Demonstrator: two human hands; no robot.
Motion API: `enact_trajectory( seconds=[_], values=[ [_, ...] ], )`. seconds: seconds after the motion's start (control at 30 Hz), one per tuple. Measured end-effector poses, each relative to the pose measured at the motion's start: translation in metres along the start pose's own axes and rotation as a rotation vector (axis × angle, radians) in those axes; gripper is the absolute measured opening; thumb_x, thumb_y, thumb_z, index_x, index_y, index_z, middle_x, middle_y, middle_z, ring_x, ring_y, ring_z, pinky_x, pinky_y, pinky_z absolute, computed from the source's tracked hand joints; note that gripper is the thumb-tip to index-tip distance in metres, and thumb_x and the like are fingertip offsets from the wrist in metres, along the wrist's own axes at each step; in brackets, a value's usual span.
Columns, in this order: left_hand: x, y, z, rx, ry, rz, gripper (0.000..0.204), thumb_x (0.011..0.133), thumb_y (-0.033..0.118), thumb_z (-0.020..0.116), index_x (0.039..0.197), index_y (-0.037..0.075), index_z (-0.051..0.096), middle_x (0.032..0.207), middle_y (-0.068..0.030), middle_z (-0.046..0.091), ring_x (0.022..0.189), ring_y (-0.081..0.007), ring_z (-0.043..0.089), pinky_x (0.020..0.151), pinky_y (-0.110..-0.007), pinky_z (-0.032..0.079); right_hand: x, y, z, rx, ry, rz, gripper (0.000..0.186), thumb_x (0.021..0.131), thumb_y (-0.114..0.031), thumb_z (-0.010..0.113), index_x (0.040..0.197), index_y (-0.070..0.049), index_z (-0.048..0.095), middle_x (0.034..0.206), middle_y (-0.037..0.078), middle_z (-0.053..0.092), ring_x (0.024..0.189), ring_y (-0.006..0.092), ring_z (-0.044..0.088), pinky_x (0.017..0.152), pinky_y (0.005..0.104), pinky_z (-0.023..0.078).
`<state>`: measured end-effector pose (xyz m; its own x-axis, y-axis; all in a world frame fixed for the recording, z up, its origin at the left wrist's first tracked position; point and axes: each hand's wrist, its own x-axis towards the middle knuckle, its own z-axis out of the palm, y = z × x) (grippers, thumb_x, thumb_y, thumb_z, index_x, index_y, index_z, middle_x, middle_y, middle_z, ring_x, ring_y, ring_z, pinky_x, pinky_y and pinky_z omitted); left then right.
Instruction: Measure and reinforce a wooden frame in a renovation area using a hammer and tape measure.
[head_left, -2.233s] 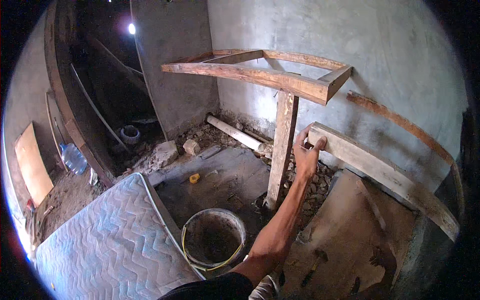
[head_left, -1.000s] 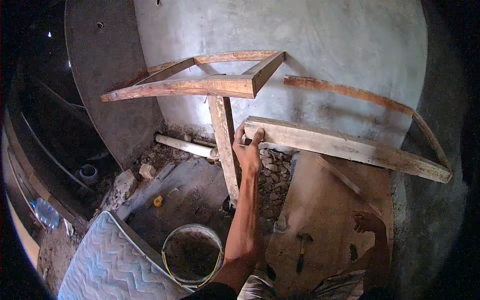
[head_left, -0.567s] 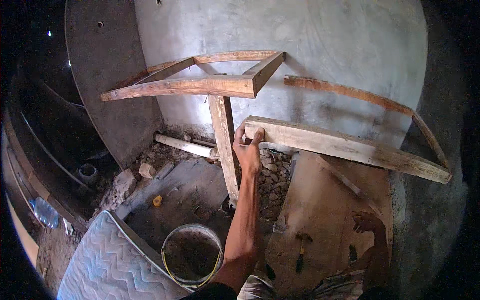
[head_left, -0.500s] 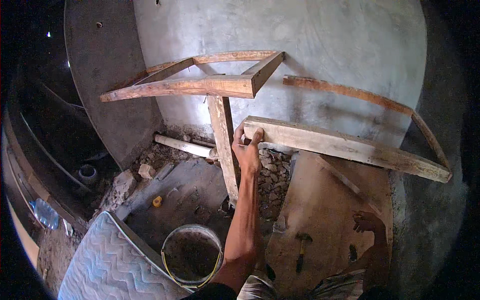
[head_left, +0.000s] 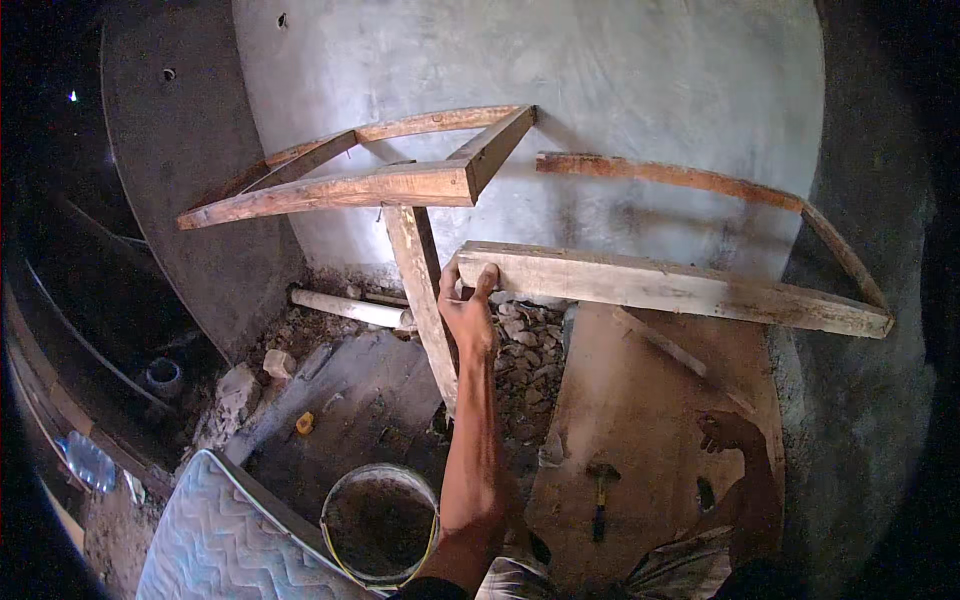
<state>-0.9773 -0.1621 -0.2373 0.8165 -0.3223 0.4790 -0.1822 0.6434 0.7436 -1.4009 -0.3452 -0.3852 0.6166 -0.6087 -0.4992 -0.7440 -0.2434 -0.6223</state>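
A grey plastered wall (head_left: 650, 90) stands behind a wooden frame (head_left: 420, 188) propped on a post (head_left: 425, 300), with rubble below. My left hand (head_left: 468, 308) is closed round the near end of a board (head_left: 640, 283), thumb in front, fingers behind, just right of the post. The board's far end meets a strip (head_left: 845, 250) by the side wall; whether it rests there I can't tell. My right hand (head_left: 732, 433) hangs low, fingers loosely spread, seemingly holding nothing, well apart from the hammer (head_left: 601, 500). I judge this step to be steadying the board; the next move calls for a firm left grip.
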Motion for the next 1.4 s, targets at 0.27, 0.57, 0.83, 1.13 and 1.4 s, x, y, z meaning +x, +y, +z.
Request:
enact_trajectory(
  seconds=[0.27,0.57,0.83,1.13,1.4],
  values=[
    [-0.003,0.003,0.018,-0.07,-0.032,-0.012,0.046,0.076,0.006,0.066,0.117,-0.002,0.048,0.105,-0.0106,0.057,0.093,-0.0182,0.054,0.083,-0.031,0.042,-0.02,0.025,-0.021,0.479,-0.131,-0.078,0.044,0.091,-0.028,0.047,0.13,-0.009,0.039,0.078,0.011,0.063,0.064,0.0179,0.062,0.054,0.0307,0.051],
    [-0.006,0.002,0.021,-0.093,-0.043,-0.033,0.046,0.076,0.004,0.065,0.118,-0.003,0.047,0.106,-0.0119,0.056,0.094,-0.0196,0.054,0.084,-0.032,0.042,-0.041,-0.006,-0.01,0.228,0.075,0.018,0.053,0.089,-0.041,0.045,0.131,-0.01,0.036,0.078,0.012,0.064,0.061,0.0164,0.061,0.056,0.0293,0.051],
    [-0.004,0.009,0.018,-0.093,-0.026,-0.035,0.046,0.075,0.004,0.066,0.118,-0.003,0.048,0.105,-0.0112,0.057,0.091,-0.017,0.055,0.079,-0.029,0.045,-0.035,-0.016,-0.01,0.051,0.076,0.025,0.057,0.088,-0.046,0.043,0.131,-0.009,0.036,0.076,0.011,0.064,0.063,0.0168,0.061,0.056,0.0297,0.051],
    [-0.006,0.004,0.019,-0.114,0.003,-0.034,0.044,0.074,0.004,0.066,0.115,-0.002,0.051,0.104,-0.012,0.057,0.094,-0.0191,0.054,0.084,-0.031,0.043,-0.037,-0.017,-0.006,0.061,0.063,-0.046,0.057,0.089,-0.046,0.042,0.13,-0.008,0.037,0.078,0.013,0.064,0.063,0.0174,0.062,0.058,0.0316,0.052],
    [-0.002,-0.004,0.016,-0.043,0.005,-0.045,0.043,0.074,0.005,0.067,0.114,-0.002,0.051,0.103,-0.0105,0.058,0.092,-0.0176,0.054,0.082,-0.029,0.043,-0.036,-0.017,-0.009,0.05,0.046,0.021,0.052,0.09,-0.043,0.042,0.127,-0.007,0.04,0.08,0.012,0.063,0.061,0.0164,0.061,0.057,0.0301,0.051]
  ],
)
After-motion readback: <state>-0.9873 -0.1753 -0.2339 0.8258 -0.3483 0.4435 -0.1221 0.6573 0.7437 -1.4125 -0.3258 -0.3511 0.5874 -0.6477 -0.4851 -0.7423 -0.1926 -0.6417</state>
